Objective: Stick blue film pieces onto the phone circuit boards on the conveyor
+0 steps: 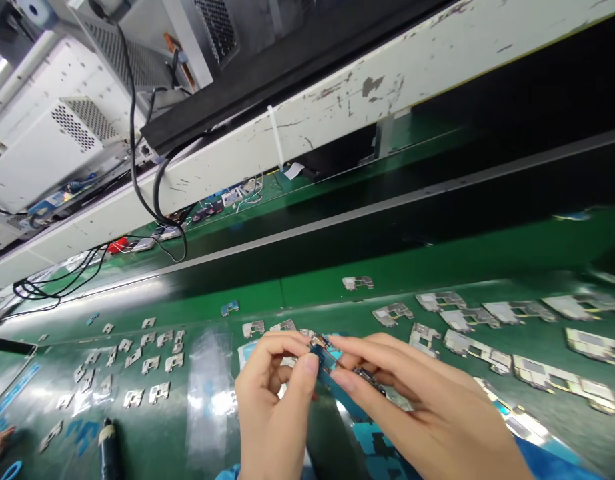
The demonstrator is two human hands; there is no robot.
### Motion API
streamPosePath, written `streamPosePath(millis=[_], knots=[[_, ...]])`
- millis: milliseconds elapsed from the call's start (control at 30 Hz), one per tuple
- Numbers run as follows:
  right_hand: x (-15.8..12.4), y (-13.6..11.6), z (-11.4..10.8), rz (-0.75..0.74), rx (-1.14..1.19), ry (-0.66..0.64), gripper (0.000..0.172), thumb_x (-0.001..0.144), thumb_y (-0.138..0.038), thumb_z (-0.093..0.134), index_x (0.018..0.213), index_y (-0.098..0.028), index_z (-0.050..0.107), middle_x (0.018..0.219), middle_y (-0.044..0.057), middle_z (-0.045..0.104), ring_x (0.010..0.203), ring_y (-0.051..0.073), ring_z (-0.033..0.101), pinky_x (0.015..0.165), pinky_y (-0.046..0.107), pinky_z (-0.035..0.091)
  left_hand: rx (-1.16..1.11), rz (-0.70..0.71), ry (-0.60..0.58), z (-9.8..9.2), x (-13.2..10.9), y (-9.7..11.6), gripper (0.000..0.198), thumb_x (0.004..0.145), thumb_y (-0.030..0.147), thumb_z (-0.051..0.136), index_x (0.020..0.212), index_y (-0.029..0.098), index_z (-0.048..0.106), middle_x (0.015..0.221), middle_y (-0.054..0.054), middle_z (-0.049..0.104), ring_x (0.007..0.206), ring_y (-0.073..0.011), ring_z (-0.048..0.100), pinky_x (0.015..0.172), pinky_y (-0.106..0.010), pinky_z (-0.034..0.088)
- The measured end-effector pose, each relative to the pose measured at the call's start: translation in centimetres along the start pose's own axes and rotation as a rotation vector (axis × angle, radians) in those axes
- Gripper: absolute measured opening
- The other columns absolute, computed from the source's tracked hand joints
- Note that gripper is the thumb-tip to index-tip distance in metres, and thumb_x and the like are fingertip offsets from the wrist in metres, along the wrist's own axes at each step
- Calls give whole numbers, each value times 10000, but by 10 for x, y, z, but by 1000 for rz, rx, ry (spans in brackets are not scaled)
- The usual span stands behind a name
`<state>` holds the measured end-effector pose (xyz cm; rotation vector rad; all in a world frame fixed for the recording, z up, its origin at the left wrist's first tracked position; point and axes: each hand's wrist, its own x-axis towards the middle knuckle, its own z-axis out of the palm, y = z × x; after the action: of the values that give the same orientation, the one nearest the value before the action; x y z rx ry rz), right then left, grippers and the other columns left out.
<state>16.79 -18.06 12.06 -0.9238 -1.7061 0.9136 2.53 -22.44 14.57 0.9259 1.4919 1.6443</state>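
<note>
On my feed, one green bench (152, 440) spreads beneath two bare hands, left hand (272, 407) and right hand (427, 400), both pinched narrow. One black cylinder (110, 457) sits well left of both. Held between them, I see one blue-faced board (327, 358); leftward, over a dozen small metallic boards (159, 392).
</note>
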Motion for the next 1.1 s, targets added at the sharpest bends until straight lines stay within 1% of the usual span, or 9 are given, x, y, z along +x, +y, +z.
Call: streamPosePath(millis=[67, 133, 267, 400, 533, 633, 767, 900, 1100], knots=[[-1, 0, -1, -32, -25, -25, 170, 938, -339, 713, 1083, -300, 792, 915, 15, 794, 688, 173, 755, 627, 224, 633, -20, -27, -75, -3, 2, 0, 208, 841, 354, 813, 785, 177, 720, 859, -28, 676, 598, -97, 589, 526, -180, 529], [-1, 0, -1, -47, -26, -33, 158, 942, -331, 712, 1076, -296, 788, 888, 11, 788, 672, 169, 748, 622, 214, 627, -45, -57, -93, -3, 3, 0, 234, 833, 371, 816, 779, 170, 709, 835, -25, 657, 581, -98, 569, 515, -192, 518], [-2, 0, 1, -96, -3, -3, 156, 943, -279, 703, 1081, -286, 774, 816, -18, 758, 581, 133, 692, 588, 187, 611, 15, -36, 13, 2, 1, 1, 235, 806, 346, 836, 748, 165, 699, 829, -32, 648, 624, -105, 568, 536, -182, 480], [-4, 3, 3, -170, -21, 14, 182, 940, -224, 698, 1100, -278, 763, 879, -14, 772, 645, 135, 715, 617, 184, 611, 103, 18, 66, 6, -1, 0, 195, 806, 318, 832, 761, 179, 702, 839, -34, 642, 708, -136, 602, 541, -186, 459], [-4, 4, 4, -157, -37, 3, 184, 951, -215, 692, 1113, -282, 747, 914, -20, 772, 671, 120, 721, 645, 167, 609, 113, 16, 66, 7, -2, -3, 186, 828, 318, 811, 773, 185, 693, 851, -30, 642, 749, -145, 625, 551, -188, 463], [-2, 2, 4, -150, -33, 13, 140, 952, -223, 691, 1072, -271, 745, 878, -24, 762, 653, 110, 715, 612, 148, 595, 106, 4, 87, 8, -3, -7, 196, 859, 334, 785, 790, 185, 678, 864, -39, 650, 778, -160, 644, 554, -197, 471], [0, 0, 3, -171, -78, 15, 134, 947, -193, 691, 1055, -257, 740, 876, -22, 760, 660, 103, 719, 644, 137, 592, 112, 30, 111, 11, -4, -12, 205, 875, 344, 768, 793, 189, 662, 869, -39, 644, 792, -161, 644, 539, -194, 453], [1, 1, 4, -244, -115, 45, 89, 985, -217, 655, 1042, -238, 721, 820, -19, 739, 620, 95, 698, 625, 133, 585, 116, 45, 117, 12, -5, -15, 182, 883, 334, 750, 799, 199, 661, 865, -28, 627, 792, -155, 633, 532, -192, 436], [2, 3, 6, -313, -157, 89, 128, 1035, -249, 593, 1056, -201, 710, 824, 4, 735, 633, 84, 698, 621, 115, 568, 110, 62, 127, 13, -5, -19, 184, 891, 339, 745, 809, 201, 655, 866, -22, 614, 764, -142, 611, 527, -187, 428]])
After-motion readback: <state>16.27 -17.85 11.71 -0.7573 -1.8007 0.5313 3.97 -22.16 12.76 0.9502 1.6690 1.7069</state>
